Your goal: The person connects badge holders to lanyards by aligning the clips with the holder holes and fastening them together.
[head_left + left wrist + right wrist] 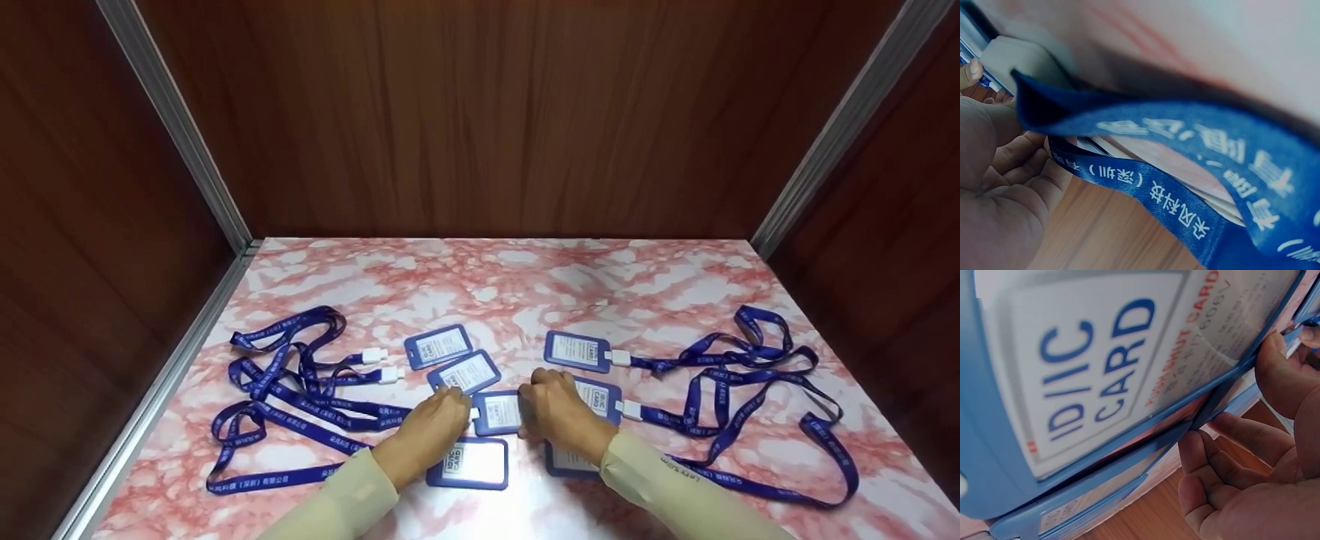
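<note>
In the head view my left hand holds the white clip of a blue lanyard, at the left end of a blue-framed card holder. The same white clip and the printed blue strap show in the left wrist view, beside the fingers. My right hand pinches the right edge of that holder. Another card holder lies partly under this hand, and one more is half covered by the wrist. In the right wrist view a large holder marked ID/IC CARD lies near the thumb.
Two loose card holders lie just beyond my left hand, another in front. Blue lanyards with white clips spread at left. On the right, lanyards join holders such as this one. Wooden panels enclose the marbled table.
</note>
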{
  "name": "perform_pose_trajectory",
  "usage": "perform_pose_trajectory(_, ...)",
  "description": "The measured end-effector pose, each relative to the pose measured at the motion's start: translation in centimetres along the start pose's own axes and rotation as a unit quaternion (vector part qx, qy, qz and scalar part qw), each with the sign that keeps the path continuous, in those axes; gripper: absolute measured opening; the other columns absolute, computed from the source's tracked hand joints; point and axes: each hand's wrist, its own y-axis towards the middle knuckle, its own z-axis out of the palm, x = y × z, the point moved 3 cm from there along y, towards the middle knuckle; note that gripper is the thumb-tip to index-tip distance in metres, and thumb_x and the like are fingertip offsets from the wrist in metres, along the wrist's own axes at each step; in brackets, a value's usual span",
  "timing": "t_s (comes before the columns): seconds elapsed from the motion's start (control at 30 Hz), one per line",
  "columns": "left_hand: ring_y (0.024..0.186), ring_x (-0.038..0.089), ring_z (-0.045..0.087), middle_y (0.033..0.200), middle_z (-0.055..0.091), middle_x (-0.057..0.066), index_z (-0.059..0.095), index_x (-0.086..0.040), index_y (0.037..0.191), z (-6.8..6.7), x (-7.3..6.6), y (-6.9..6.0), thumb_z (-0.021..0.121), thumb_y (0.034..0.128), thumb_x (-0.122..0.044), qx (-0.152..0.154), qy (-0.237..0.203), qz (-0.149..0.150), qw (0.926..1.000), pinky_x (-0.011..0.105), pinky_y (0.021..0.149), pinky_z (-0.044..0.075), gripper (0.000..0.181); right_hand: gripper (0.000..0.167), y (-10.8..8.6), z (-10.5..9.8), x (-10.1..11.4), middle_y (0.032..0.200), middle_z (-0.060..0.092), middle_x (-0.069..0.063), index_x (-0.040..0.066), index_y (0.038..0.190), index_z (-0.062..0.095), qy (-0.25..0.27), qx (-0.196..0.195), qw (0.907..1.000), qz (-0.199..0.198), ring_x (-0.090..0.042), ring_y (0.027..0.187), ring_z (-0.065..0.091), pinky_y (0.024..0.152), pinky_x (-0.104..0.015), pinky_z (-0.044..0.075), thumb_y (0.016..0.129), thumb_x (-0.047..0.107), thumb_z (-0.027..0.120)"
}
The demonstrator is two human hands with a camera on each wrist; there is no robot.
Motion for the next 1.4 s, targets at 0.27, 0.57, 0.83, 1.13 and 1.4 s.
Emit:
perform_pose_trajectory(0.27,0.083,0.022,0.064,0.083,0.064,0.008,0.07,-0.003,0.089,-0.06,-0.22,-0.09,0.071,0.0839,0.005,-0.013,0.011,-0.001,0.9998,0.031,0.075,0.06,0.01,0.044,0.0,0.03,0.08,0.083,0.054,-0.007,0.0,0.091,0.073,-0.006,-0.012,0.9999,-0.005,-0.026,0.078,0.054,0.081,-0.047,0.041,0.061,0.022,0.098)
perform_pose_trajectory(0.57,0.083,0.023,0.064,0.087,0.064,0.011,0.071,0.001,0.094,-0.18,0.05,-0.36,0.074,0.09,-0.004,0.002,-0.021,-0.012,0.9997,0.035,0.074,0.061,0.007,0.048,-0.22,0.23,-0.2,0.098,0.061,-0.011,0.001,0.102,0.073,0.013,0.036,0.9983,0.043,-0.03,0.092,0.055,0.09,-0.049,0.044,0.068,0.026,0.096)
perform_pose_trajectory(0.83,0.085,0.024,0.062,0.09,0.064,0.011,0.072,0.002,0.099,-0.22,0.24,-0.25,0.074,0.0921,-0.009,0.016,-0.033,-0.017,0.9992,0.036,0.076,0.06,0.013,0.048,0.05,-0.26,-0.33,0.096,0.06,-0.009,0.001,0.101,0.074,0.011,0.046,0.9983,0.033,-0.027,0.088,0.053,0.088,-0.047,0.042,0.068,0.028,0.096)
perform_pose_trajectory(1.13,0.086,0.025,0.064,0.09,0.063,0.011,0.071,0.002,0.097,-0.32,0.22,-0.2,0.075,0.0916,-0.012,0.005,-0.018,-0.018,0.9997,0.037,0.076,0.06,0.015,0.053,0.02,-0.55,-0.55,0.106,0.062,-0.012,0.001,0.111,0.074,0.016,0.068,0.9965,0.047,-0.03,0.098,0.055,0.094,-0.049,0.042,0.072,0.031,0.094)
perform_pose_trajectory(1.4,0.086,0.025,0.064,0.089,0.063,0.01,0.071,0.001,0.097,-0.22,0.23,-0.3,0.078,0.0896,-0.015,0.004,-0.008,-0.014,0.9999,0.037,0.075,0.06,0.019,0.056,-0.16,-0.59,-0.58,0.11,0.062,-0.014,0.0,0.117,0.073,0.021,0.074,0.9959,0.049,-0.032,0.101,0.054,0.095,-0.05,0.043,0.074,0.032,0.092)
